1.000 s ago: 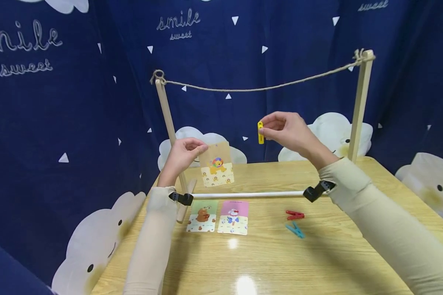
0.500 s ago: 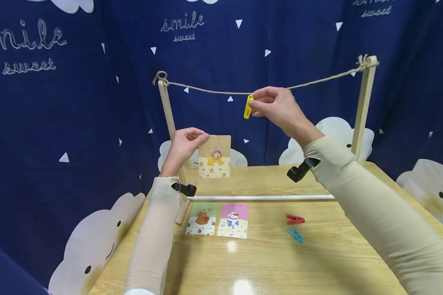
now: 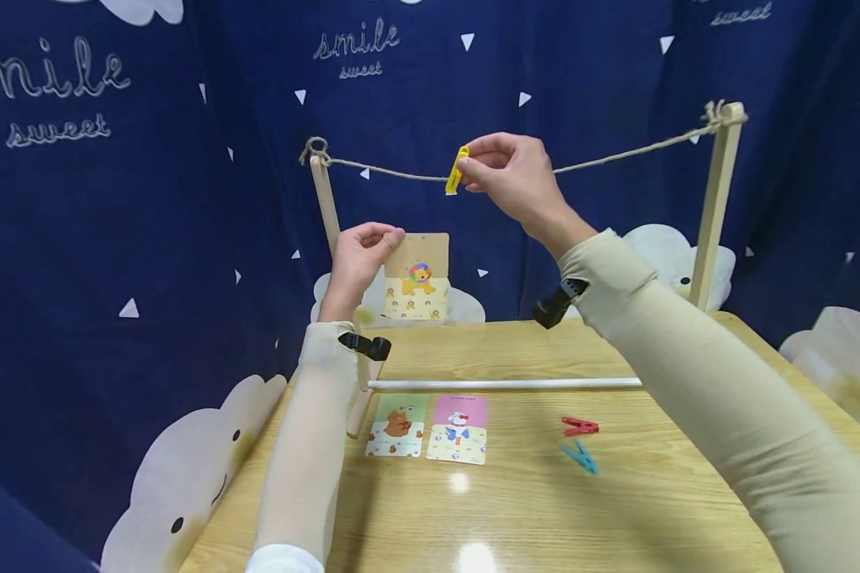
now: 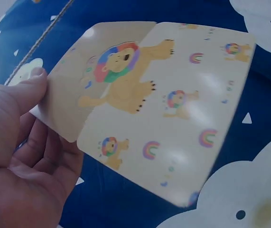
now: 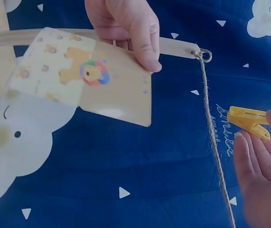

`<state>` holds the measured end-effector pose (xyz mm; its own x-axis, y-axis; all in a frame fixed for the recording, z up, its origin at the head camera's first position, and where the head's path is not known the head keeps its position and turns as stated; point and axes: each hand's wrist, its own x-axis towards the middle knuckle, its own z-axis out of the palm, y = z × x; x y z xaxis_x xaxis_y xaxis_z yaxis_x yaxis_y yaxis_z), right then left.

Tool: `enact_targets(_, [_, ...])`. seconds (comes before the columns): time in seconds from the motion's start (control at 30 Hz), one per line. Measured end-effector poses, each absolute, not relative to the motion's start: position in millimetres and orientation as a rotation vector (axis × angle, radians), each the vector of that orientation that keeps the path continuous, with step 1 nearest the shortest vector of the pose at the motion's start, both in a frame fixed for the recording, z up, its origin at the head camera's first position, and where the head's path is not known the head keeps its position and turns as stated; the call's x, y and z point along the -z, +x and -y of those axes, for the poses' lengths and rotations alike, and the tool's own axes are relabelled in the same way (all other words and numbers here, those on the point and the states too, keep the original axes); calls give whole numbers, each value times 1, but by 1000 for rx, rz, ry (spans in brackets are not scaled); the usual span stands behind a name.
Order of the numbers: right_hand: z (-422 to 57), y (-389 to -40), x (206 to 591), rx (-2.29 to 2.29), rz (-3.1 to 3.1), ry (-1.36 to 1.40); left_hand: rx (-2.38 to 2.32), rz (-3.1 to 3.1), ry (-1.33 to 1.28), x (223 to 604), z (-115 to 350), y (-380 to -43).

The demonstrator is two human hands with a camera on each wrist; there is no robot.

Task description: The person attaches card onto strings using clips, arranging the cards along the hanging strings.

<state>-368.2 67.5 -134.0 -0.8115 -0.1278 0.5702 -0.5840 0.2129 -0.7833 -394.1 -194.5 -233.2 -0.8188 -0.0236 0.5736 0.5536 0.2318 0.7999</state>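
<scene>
My left hand (image 3: 361,259) pinches the upper left corner of a lion card (image 3: 417,278), tan above and cream below, which hangs upright under the rope. In the left wrist view the thumb lies on the front of the lion card (image 4: 140,99), with the fingers behind it. Between thumb and fingers my right hand (image 3: 512,179) holds a yellow clothespin (image 3: 456,171). In the head view the clothespin overlaps the rope (image 3: 394,170); the right wrist view shows the yellow clothespin (image 5: 249,121) beside the rope (image 5: 210,114), apart from it. The card is below the rope.
Two wooden posts (image 3: 717,207) carry the rope, and a white rod (image 3: 502,384) joins them low down. On the wooden table (image 3: 516,517) lie a bear card (image 3: 396,426), a pink-topped card (image 3: 458,430), a red clothespin (image 3: 580,426) and a blue clothespin (image 3: 580,457).
My right hand has moved up and left with the yellow clothespin, to the rope's height in the head view. My left hand has raised the lion card, which now hangs straighter.
</scene>
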Motion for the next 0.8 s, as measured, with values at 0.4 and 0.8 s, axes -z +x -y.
enact_targets(0.4, [-43, -387, 117, -1590, 2105, 583, 1698, 1915, -463, 219, 189, -407])
enact_targets(0.8, [-29, -400, 111, -1513, 2140, 469, 1726, 1876, -458, 210, 183, -421])
